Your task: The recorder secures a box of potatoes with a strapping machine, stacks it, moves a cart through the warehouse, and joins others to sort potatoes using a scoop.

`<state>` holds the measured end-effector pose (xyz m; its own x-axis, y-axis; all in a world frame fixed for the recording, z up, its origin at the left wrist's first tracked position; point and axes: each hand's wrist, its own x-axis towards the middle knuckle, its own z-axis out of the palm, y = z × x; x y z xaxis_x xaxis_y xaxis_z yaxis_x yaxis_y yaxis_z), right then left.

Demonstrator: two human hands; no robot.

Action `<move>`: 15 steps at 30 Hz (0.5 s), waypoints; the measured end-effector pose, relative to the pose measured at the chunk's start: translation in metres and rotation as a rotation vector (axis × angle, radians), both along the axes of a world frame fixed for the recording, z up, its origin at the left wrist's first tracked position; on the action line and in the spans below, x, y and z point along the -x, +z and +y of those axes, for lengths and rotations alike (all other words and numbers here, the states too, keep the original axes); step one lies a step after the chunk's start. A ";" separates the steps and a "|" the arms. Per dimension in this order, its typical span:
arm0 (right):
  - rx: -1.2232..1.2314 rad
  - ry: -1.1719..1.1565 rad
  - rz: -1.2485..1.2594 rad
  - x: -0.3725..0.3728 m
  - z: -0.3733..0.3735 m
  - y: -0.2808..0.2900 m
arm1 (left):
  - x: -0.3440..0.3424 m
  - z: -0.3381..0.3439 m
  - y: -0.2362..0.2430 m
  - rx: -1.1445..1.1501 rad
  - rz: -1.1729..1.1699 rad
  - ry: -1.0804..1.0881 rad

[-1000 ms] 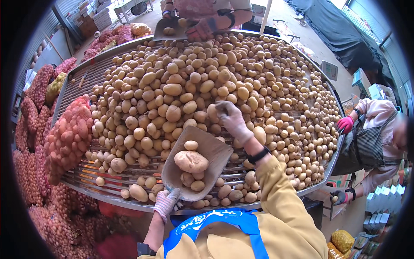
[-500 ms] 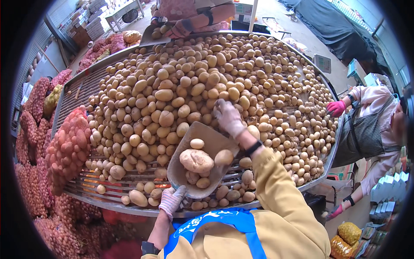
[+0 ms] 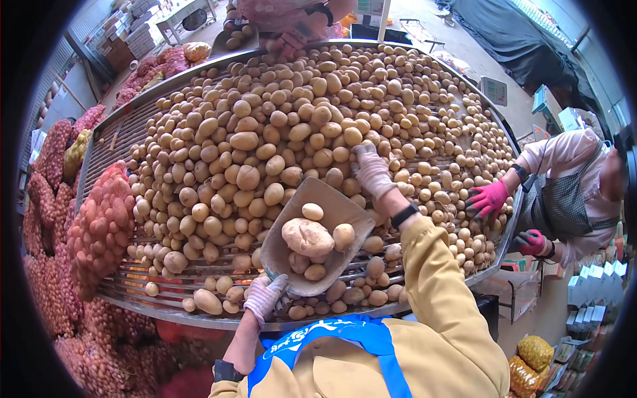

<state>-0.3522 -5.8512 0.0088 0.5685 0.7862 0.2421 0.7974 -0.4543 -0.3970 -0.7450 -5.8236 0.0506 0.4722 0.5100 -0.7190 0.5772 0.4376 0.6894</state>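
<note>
My left hand (image 3: 265,296), in a striped knit glove, is closed around the handle of a worn scoop (image 3: 340,211) at the near side of the sorting table. In the scoop lie one large lumpy potato (image 3: 307,237) and several smaller ones. My right hand (image 3: 374,171), in a pale glove, reaches past the scoop's right side onto the heap of potatoes (image 3: 219,142). Its fingers are stretched out over the potatoes, and no potato shows in its grasp. The undersides of the fingertips are hidden.
A slatted table with a metal rim (image 3: 166,321) bears the heap. Red mesh sacks (image 3: 103,229) of potatoes lean at its left. On the right, a co-worker's pink glove (image 3: 489,199) touches potatoes; across the table, another person's glove (image 3: 292,41) is near a second scoop (image 3: 219,48).
My right hand has shifted rightward over the heap, its fingers straighter. The scoop keeps its contents. The right co-worker's hand has come down onto the potatoes; the far person's glove has moved off their scoop.
</note>
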 end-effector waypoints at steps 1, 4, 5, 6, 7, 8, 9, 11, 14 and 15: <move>-0.142 -0.008 0.144 0.007 -0.002 0.005 | 0.005 0.003 -0.006 -0.003 0.002 0.016; -0.299 0.412 0.728 0.044 -0.020 0.057 | 0.014 0.001 -0.014 -0.070 0.058 -0.015; -0.225 0.591 0.837 0.049 -0.025 0.070 | 0.008 0.004 -0.006 -0.061 0.048 -0.022; -0.254 0.572 0.532 0.046 -0.019 0.054 | 0.007 0.004 -0.007 -0.073 0.043 -0.026; -0.253 0.569 0.535 0.047 -0.015 0.044 | 0.011 0.002 -0.007 -0.071 0.046 -0.028; -0.008 0.484 0.284 0.045 -0.007 0.037 | 0.013 0.001 -0.009 -0.067 0.048 -0.017; 0.231 0.375 0.028 0.047 -0.003 0.038 | 0.016 0.000 -0.009 -0.067 0.046 -0.019; 0.327 0.331 -0.039 0.057 0.018 0.029 | 0.022 -0.004 -0.007 -0.157 0.054 -0.052; 0.313 0.255 -0.006 0.054 0.041 0.009 | 0.025 -0.006 0.006 -0.020 0.090 0.068; 0.315 0.246 -0.008 0.058 0.030 0.022 | 0.024 -0.005 0.001 -0.019 0.086 0.059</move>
